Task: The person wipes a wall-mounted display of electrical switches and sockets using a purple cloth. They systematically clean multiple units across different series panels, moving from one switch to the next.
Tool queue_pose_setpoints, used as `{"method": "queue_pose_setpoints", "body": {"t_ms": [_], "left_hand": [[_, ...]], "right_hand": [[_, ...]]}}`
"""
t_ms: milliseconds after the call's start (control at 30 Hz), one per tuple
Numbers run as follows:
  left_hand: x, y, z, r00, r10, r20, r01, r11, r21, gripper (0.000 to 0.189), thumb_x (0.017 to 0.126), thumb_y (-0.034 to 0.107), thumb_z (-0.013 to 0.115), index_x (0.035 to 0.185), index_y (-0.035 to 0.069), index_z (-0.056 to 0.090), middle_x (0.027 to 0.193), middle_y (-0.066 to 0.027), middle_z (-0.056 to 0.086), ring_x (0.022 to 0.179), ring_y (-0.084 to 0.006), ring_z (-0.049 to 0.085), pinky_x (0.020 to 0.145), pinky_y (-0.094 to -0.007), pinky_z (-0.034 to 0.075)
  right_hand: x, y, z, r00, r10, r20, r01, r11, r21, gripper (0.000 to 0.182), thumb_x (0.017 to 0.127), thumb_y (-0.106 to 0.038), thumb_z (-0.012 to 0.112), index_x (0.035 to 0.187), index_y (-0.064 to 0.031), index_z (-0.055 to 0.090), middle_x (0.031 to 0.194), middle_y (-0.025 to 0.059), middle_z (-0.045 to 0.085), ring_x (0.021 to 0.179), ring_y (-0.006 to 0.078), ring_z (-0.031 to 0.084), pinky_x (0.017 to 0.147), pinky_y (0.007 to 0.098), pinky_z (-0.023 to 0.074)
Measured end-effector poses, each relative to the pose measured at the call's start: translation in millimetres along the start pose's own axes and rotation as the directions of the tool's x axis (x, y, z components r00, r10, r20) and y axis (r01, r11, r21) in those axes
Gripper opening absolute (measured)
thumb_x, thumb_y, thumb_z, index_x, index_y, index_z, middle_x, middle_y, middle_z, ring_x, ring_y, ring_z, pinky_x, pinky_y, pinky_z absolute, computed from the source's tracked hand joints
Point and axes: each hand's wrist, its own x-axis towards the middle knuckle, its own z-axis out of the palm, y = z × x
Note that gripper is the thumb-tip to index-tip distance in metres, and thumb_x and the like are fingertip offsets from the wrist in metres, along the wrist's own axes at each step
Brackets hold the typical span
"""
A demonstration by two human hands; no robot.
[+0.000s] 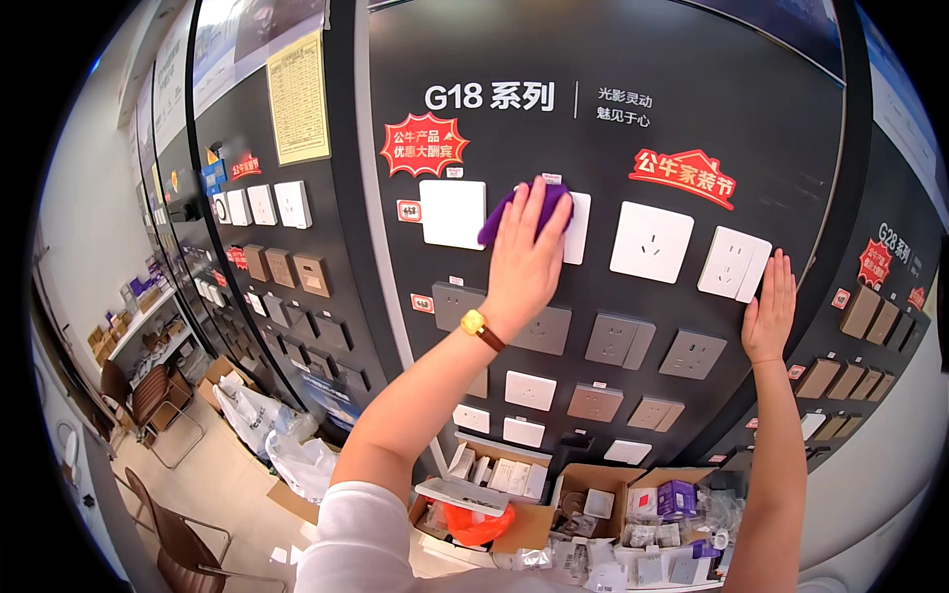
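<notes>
My left hand [523, 256], with a gold watch on a brown strap [482, 330] at the wrist, presses a purple cloth [498, 215] against a white wall switch plate [577, 230] on a black display panel [504, 44]. The hand and cloth hide most of that plate. A blank white switch plate [454, 215] is mounted to its left, and a white socket [652, 242] to its right. My right hand [769, 307] rests flat on the panel, fingers up, beside the right edge of a white double socket [734, 264]; it holds nothing.
Below hang rows of grey sockets [620, 341], and white and brownish ones. Open cardboard boxes [534, 519] with packaged switches and a red plastic bag [474, 525] stand at the panel's foot. White plastic bags [259, 419] and brown chairs [174, 552] are at the left, near further display panels.
</notes>
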Motion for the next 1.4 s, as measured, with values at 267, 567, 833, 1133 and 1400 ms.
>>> {"method": "queue_pose_setpoints", "body": {"t_ms": [267,567,833,1133,1400], "left_hand": [[-59,-27,-31,0.960,0.264,0.093,-0.247,0.956,-0.159,0.055,0.075,-0.009,0.058,0.126,0.010,0.059,0.136,-0.0179,0.050,0.125,-0.0363,0.049,0.106,-0.0423,0.040],[-18,-80,-34,0.963,-0.170,-0.209,0.195,0.975,0.108,0.046,0.094,0.001,0.046,0.140,0.003,0.041,0.150,-0.0167,0.033,0.138,-0.0339,0.032,0.114,-0.0431,0.024],[-68,-76,-36,1.000,-0.023,0.014,0.022,0.998,0.050,0.055,0.084,-0.007,0.054,0.136,0.009,0.049,0.148,-0.0168,0.037,0.136,-0.0376,0.035,0.111,-0.0466,0.031],[-24,-70,-38,0.980,-0.178,-0.090,0.176,0.984,-0.035,0.045,0.095,-0.002,0.044,0.140,0.004,0.043,0.152,-0.0169,0.031,0.140,-0.0381,0.029,0.113,-0.0422,0.026],[-168,-65,-41,0.976,-0.119,0.184,0.102,0.990,0.100,0.058,0.077,-0.011,0.052,0.130,0.010,0.056,0.145,-0.0175,0.042,0.135,-0.0380,0.039,0.108,-0.0466,0.036]], "right_hand": [[-1,4,1,1.000,-0.002,0.029,0.004,0.999,-0.053,0.057,0.094,-0.021,0.034,0.146,-0.0001,0.031,0.153,0.0162,0.031,0.143,0.0322,0.027,0.116,0.0443,0.0201],[-1,0,1,1.000,0.006,0.000,-0.006,1.000,-0.019,0.057,0.091,-0.016,0.039,0.146,-0.0025,0.033,0.153,0.0138,0.032,0.143,0.0296,0.028,0.117,0.0432,0.0204],[1,-1,0,1.000,0.004,-0.008,-0.004,1.000,-0.008,0.057,0.091,-0.015,0.039,0.146,-0.0038,0.033,0.153,0.0130,0.032,0.143,0.0289,0.028,0.117,0.0425,0.0207],[1,1,1,0.999,-0.014,-0.032,0.014,1.000,0.013,0.057,0.090,-0.014,0.039,0.146,-0.0034,0.033,0.153,0.0132,0.032,0.143,0.0289,0.027,0.117,0.0426,0.0206],[-2,-7,3,0.998,0.054,-0.031,-0.054,0.998,-0.012,0.056,0.092,-0.015,0.038,0.147,-0.0039,0.033,0.154,0.0121,0.030,0.143,0.0280,0.027,0.117,0.0424,0.0210]]}}
